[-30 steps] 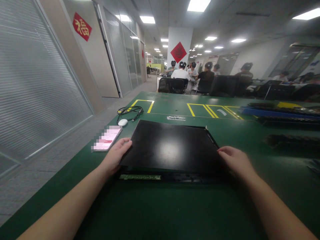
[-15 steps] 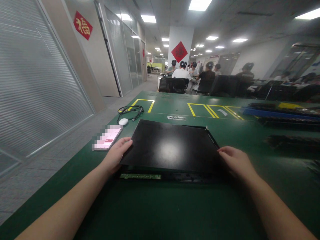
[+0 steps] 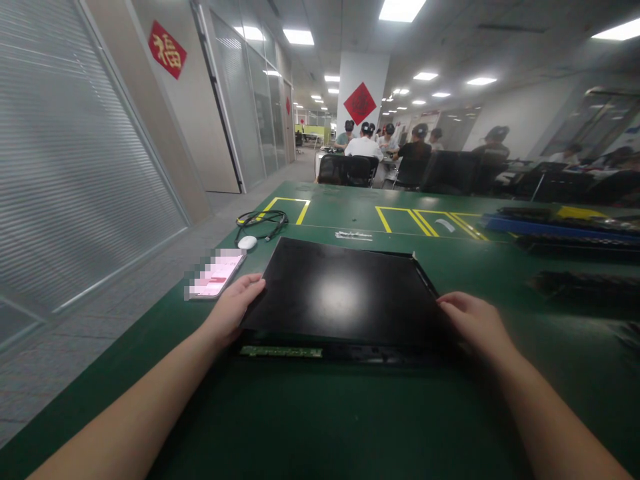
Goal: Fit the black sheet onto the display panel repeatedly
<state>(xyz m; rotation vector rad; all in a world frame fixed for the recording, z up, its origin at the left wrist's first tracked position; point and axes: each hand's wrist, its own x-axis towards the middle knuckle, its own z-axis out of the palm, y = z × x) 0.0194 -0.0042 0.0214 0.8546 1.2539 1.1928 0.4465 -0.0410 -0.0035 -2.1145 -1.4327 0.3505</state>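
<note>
Your left hand (image 3: 239,305) grips the left edge of the black panel (image 3: 300,287), and your right hand (image 3: 474,319) pinches its right edge (the fingers underneath are hidden). The panel lies between your hands, above a dark frame (image 3: 380,353), with a green circuit strip (image 3: 283,352) showing nearer you. Just beyond your left hand are a phone (image 3: 217,277) and, farther, a white rounded object (image 3: 247,243).

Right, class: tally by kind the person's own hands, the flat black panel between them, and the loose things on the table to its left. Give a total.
Left hand and right hand: 2
Black panel: 1
Phone: 1
White rounded object: 1
Black cable bundle: 1
Total: 6
</note>
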